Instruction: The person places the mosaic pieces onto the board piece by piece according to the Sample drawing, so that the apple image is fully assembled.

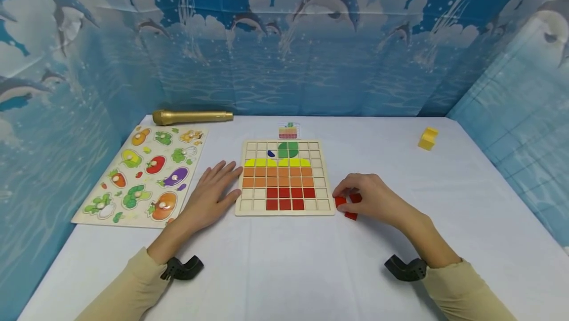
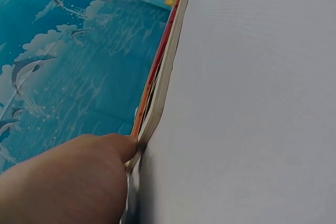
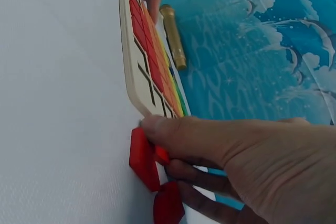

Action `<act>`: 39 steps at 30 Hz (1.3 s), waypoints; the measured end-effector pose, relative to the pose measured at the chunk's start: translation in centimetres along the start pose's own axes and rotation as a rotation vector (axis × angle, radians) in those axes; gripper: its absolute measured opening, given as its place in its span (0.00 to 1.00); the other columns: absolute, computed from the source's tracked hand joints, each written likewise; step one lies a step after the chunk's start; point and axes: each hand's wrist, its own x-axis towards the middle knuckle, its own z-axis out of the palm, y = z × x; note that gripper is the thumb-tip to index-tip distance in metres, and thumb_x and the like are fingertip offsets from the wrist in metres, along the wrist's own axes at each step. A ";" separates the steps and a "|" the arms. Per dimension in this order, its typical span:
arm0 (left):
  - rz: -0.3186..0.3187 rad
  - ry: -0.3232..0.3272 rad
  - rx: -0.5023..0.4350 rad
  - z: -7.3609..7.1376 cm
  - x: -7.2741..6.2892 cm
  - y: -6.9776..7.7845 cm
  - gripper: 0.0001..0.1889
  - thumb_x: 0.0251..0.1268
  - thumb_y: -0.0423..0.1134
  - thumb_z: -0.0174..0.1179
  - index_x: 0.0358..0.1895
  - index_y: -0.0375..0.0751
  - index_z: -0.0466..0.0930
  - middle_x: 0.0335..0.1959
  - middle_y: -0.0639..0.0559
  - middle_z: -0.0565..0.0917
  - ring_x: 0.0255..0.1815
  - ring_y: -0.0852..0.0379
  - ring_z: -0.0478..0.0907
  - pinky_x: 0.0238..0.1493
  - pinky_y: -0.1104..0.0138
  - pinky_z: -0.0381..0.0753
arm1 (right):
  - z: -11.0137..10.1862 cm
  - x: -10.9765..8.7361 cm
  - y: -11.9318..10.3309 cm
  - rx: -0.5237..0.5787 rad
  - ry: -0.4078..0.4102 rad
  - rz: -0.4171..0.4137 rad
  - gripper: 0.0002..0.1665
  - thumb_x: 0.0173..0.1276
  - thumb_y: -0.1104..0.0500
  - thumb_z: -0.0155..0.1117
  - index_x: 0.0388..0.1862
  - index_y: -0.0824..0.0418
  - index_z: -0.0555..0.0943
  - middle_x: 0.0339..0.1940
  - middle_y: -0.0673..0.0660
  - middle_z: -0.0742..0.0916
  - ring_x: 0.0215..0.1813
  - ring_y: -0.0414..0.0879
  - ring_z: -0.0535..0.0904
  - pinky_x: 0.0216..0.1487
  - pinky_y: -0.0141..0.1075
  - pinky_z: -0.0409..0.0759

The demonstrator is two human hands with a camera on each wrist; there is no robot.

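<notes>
A wooden grid board (image 1: pixel 327 182) lies flat on the table, partly filled with red, orange, yellow, green and blue pieces. My left hand (image 1: pixel 211 195) rests palm down at the board's left side, fingers spread, thumb and fingertips at its edge. At the lower right corner of the board, my right hand (image 1: pixel 371 197) pinches a red square block (image 1: pixel 340 201) between thumb and index finger. Two more red blocks lie close under this hand: one (image 1: pixel 351 216) nearer me, another (image 1: pixel 355 197) partly covered by the fingers. The right wrist view shows red blocks (image 3: pixel 143 160) beside the thumb.
A vegetable puzzle board (image 1: pixel 146 178) lies to the left, with a gold microphone (image 1: pixel 193 117) behind it. Beyond the grid board is a small picture card (image 1: pixel 289 131). A yellow block (image 1: pixel 428 139) stands far right. A dolphin-print curtain (image 1: pixel 284 64) encloses the table.
</notes>
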 end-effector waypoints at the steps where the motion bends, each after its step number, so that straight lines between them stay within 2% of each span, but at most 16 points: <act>1: 0.002 0.001 0.000 0.0 0.0 0.0 0.33 0.79 0.48 0.59 0.82 0.46 0.64 0.86 0.44 0.60 0.88 0.40 0.46 0.87 0.41 0.39 | 0.0 0.0 0.1 -0.001 -0.001 0.002 0.19 0.59 0.58 0.84 0.50 0.52 0.90 0.42 0.47 0.88 0.44 0.43 0.80 0.44 0.35 0.87; 8: 0.011 0.012 -0.002 0.2 0.1 -0.2 0.33 0.79 0.48 0.59 0.82 0.46 0.65 0.85 0.43 0.61 0.88 0.39 0.47 0.87 0.41 0.40 | -0.1 0.4 0.8 0.034 -0.001 -0.029 0.18 0.58 0.56 0.84 0.47 0.50 0.89 0.40 0.44 0.88 0.42 0.42 0.80 0.44 0.34 0.86; 12: 0.006 0.009 0.002 0.2 -0.1 -0.1 0.33 0.79 0.48 0.59 0.82 0.46 0.65 0.85 0.43 0.61 0.88 0.39 0.47 0.87 0.41 0.40 | -0.1 0.9 0.2 0.072 0.012 -0.041 0.18 0.58 0.55 0.84 0.47 0.50 0.89 0.39 0.43 0.88 0.42 0.43 0.82 0.44 0.37 0.87; 16: 0.004 0.011 -0.003 0.2 -0.2 0.1 0.32 0.79 0.48 0.59 0.81 0.45 0.66 0.85 0.43 0.62 0.88 0.39 0.48 0.87 0.41 0.41 | 0.2 2.1 -1.3 0.098 0.002 -0.101 0.17 0.58 0.54 0.84 0.45 0.49 0.89 0.38 0.42 0.89 0.42 0.42 0.83 0.46 0.38 0.87; 20: 0.001 0.012 0.000 0.1 -0.1 0.2 0.32 0.79 0.48 0.59 0.81 0.45 0.66 0.85 0.43 0.61 0.88 0.39 0.48 0.86 0.41 0.41 | 1.0 3.9 -3.4 0.121 -0.008 -0.163 0.15 0.59 0.55 0.83 0.44 0.53 0.89 0.37 0.46 0.89 0.41 0.44 0.83 0.46 0.40 0.87; 24: -0.002 0.014 0.000 0.0 -0.1 0.2 0.32 0.79 0.47 0.59 0.81 0.45 0.66 0.85 0.42 0.61 0.88 0.39 0.47 0.86 0.41 0.41 | 2.4 6.0 -5.7 0.123 -0.008 -0.197 0.14 0.61 0.55 0.82 0.43 0.55 0.88 0.35 0.48 0.89 0.39 0.45 0.82 0.42 0.36 0.85; 29: -0.005 0.013 0.001 0.0 -0.1 0.2 0.32 0.79 0.48 0.59 0.81 0.45 0.66 0.85 0.43 0.61 0.88 0.39 0.47 0.87 0.41 0.41 | 4.6 8.2 -8.5 0.088 -0.014 -0.240 0.14 0.62 0.56 0.81 0.44 0.54 0.87 0.35 0.47 0.87 0.38 0.43 0.80 0.40 0.32 0.83; 34: 0.000 0.011 0.000 0.0 0.0 0.1 0.32 0.79 0.49 0.59 0.82 0.46 0.66 0.85 0.44 0.62 0.88 0.40 0.47 0.86 0.40 0.41 | 6.3 9.4 -10.4 0.062 -0.009 -0.324 0.12 0.64 0.57 0.80 0.45 0.55 0.87 0.35 0.47 0.87 0.37 0.42 0.80 0.39 0.30 0.81; 39: 0.001 0.007 -0.001 0.0 0.0 0.0 0.32 0.79 0.49 0.59 0.82 0.47 0.65 0.85 0.45 0.61 0.88 0.41 0.47 0.87 0.41 0.40 | 7.3 9.6 -11.2 0.090 -0.011 -0.330 0.13 0.64 0.58 0.81 0.45 0.55 0.88 0.37 0.47 0.88 0.38 0.43 0.80 0.40 0.29 0.81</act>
